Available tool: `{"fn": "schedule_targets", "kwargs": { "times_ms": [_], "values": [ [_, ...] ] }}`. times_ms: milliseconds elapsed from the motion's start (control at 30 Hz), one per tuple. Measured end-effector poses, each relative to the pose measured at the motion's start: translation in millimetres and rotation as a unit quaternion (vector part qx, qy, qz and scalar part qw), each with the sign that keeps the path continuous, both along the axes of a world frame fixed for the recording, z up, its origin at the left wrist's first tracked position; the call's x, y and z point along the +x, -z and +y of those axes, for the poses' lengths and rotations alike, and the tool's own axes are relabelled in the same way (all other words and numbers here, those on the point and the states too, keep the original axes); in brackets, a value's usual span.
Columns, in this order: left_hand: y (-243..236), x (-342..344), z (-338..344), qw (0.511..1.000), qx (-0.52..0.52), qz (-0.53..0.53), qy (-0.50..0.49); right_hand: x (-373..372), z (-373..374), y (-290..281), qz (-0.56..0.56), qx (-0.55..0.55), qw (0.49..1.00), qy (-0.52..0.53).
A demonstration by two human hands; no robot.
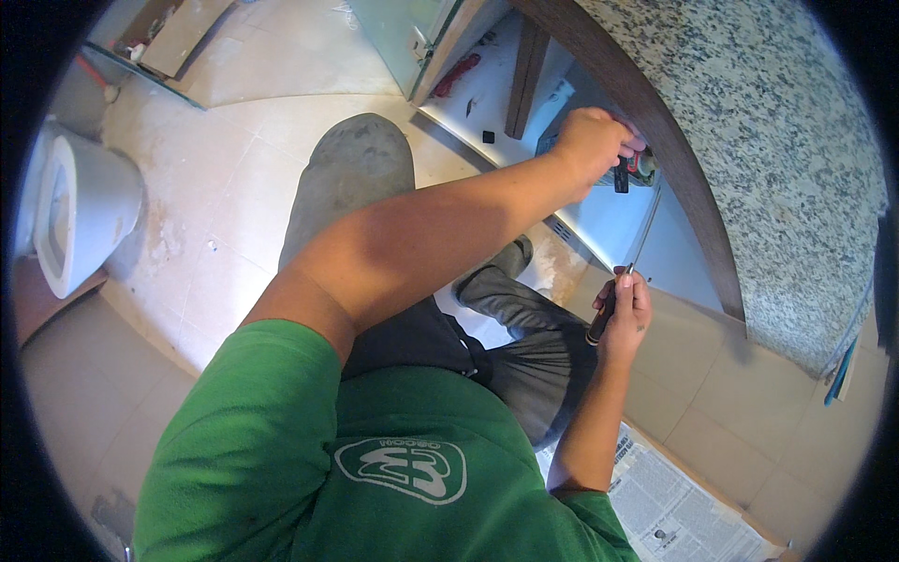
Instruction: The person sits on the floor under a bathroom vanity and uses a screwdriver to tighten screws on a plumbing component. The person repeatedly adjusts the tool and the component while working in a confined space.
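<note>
My left hand (595,150) reaches across into an open cabinet under the stone counter. Its fingers are closed around a small black piece (621,176) that sticks out below them; its exact kind I cannot make out. Right behind that hand sits a green and red container (642,169), partly hidden. Lower down, in front of the cabinet, my right hand (626,314) grips a screwdriver (602,320) by its dark handle. The long thin shaft points up toward the cabinet's inside. A small black square piece (488,137) lies on the white cabinet floor.
A speckled granite counter (749,112) with a curved dark wooden edge (698,187) overhangs at the right. The glass door (398,37) stands open at the top. A toilet (70,211) is on the left, and newspaper (674,506) covers the floor at lower right.
</note>
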State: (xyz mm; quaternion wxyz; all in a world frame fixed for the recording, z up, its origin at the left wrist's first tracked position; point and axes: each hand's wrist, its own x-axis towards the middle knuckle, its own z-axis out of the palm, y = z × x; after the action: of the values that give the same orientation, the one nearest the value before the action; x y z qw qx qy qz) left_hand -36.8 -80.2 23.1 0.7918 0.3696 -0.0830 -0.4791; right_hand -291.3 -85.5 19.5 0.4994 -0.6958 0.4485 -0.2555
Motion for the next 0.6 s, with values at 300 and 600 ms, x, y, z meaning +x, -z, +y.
{"fn": "schedule_targets", "kwargs": {
  "times_ms": [300, 600],
  "values": [
    [0.8, 6.8, -1.4, 0.999, 0.005, 0.032, -0.034, 1.7, -2.2, 6.4, -0.002, 0.005, 1.000, 0.008],
    [11.4, -7.0, -0.2, 0.998, 0.056, -0.021, 0.013, 8.3, -22.3, 1.1, 0.033, -0.027, 0.999, -0.029]
  ]
}}
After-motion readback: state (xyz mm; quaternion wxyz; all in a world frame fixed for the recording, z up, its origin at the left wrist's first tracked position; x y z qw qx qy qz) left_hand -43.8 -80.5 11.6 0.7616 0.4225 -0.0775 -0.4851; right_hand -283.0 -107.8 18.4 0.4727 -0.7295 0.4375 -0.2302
